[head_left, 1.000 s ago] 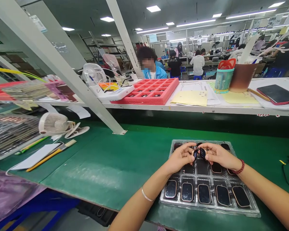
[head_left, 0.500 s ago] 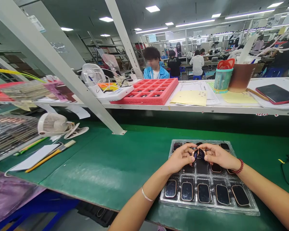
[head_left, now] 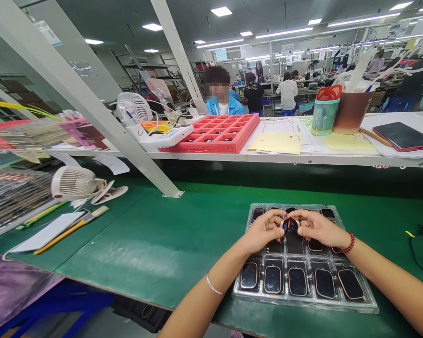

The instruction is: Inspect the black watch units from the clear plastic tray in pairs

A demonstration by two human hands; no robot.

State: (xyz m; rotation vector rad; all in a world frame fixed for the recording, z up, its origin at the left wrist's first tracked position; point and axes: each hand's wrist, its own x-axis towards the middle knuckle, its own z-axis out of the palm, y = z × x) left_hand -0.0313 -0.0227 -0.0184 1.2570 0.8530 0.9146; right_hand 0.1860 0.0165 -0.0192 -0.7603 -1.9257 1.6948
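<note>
A clear plastic tray (head_left: pixel 289 300) lies on the green table, with several dark rounded-square watch-like pieces in its compartments. Over its back half, my left hand (head_left: pixel 268 230) pinches one small dark piece (head_left: pixel 285 226) with a light rim, held on edge. My right hand (head_left: pixel 314 226) holds a similar dark piece (head_left: pixel 293 225) close beside it, tilted toward the first. The fingertips of both hands nearly meet above the pieces. An unfilled-looking dark compartment (head_left: pixel 295 244) shows just below the hands. My hands and wrists hide part of the tray's middle row.
A shelf (head_left: pixel 282 159) crosses behind the tray, bearing a red compartment box (head_left: pixel 218 134), papers, cups and a phone (head_left: pixel 405 135). On the left lie a white fan (head_left: pixel 74 182), a brush (head_left: pixel 70 231) and stacked trays (head_left: pixel 14 199). A person (head_left: pixel 223 96) sits beyond the shelf.
The view has shifted slightly, so most things stand a little further left. Both hands keep nearly the same pose with the two pieces.
</note>
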